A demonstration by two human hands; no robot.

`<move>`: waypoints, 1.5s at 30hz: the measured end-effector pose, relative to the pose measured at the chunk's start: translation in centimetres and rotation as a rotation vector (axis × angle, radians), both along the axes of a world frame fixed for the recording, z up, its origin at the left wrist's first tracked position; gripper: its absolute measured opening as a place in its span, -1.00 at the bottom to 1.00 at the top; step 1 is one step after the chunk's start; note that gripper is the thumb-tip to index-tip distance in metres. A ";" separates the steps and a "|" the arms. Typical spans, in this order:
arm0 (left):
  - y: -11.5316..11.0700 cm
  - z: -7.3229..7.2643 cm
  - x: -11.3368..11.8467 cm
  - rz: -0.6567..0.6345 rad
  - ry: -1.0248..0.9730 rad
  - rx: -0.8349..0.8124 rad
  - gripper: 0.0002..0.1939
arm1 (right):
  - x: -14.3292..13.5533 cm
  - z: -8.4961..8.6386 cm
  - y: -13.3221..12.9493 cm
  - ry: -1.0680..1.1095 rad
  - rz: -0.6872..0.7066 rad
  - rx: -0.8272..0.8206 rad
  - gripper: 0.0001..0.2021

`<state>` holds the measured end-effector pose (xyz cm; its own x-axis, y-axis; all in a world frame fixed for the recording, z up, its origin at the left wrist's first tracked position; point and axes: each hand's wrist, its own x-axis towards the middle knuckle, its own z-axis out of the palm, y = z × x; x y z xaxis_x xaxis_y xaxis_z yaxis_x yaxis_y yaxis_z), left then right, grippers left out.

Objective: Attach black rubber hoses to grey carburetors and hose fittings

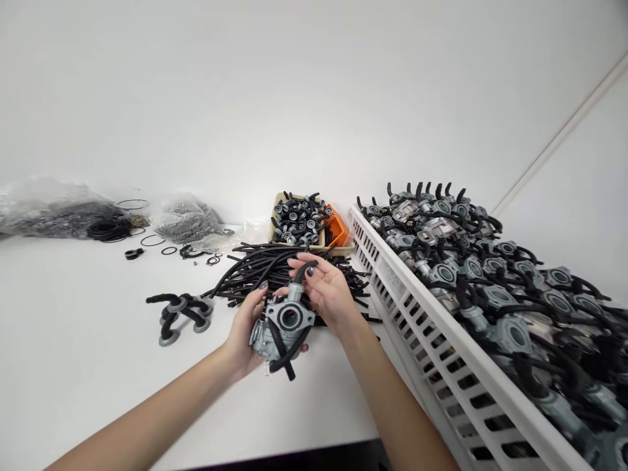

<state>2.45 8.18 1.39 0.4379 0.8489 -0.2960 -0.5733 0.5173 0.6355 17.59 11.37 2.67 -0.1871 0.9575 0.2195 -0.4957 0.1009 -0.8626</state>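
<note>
A grey metal carburetor (289,318) with black rubber hoses is held above the white table. My left hand (245,333) is wrapped around its left side and underside. On the top right, my right hand (326,291) pinches the short bent black rubber tube (307,269) that rises from the carburetor's cap. The round bore faces me, and a black hose loops below it. Behind my hands lies a pile of black hoses (265,265). To the left, several caps with black rubber tubes (179,314) sit together on the table.
A white slatted crate (441,356) full of carburetors (510,333) stands along the right. At the back are a cream tray (273,226) of capped tubes and an orange bin (337,226). Clear plastic bags of small parts (184,219) and black rings (169,250) lie at the back left.
</note>
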 end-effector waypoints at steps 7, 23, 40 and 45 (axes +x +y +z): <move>-0.1 -0.2 0.1 -0.032 -0.064 0.024 -0.54 | -0.1 0.1 0.2 -0.073 -0.238 0.142 -0.85; 0.2 -1.1 -0.1 -0.071 -0.124 0.108 -0.57 | -0.2 0.5 -0.5 -0.152 -0.321 0.208 -0.85; 0.0 -0.6 -0.1 -0.039 -0.071 0.095 -0.62 | -0.2 0.3 -0.7 -0.169 -0.091 0.104 -0.70; -0.2 -0.3 0.1 -0.016 -0.080 0.151 -0.61 | 0.0 -0.2 -0.2 -0.102 -0.108 0.167 -0.63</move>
<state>2.51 8.02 1.14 0.4686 0.8739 -0.1291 -0.6178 0.4286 0.6593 17.57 11.22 2.45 -0.1147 0.9251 0.3620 -0.3853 0.2944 -0.8746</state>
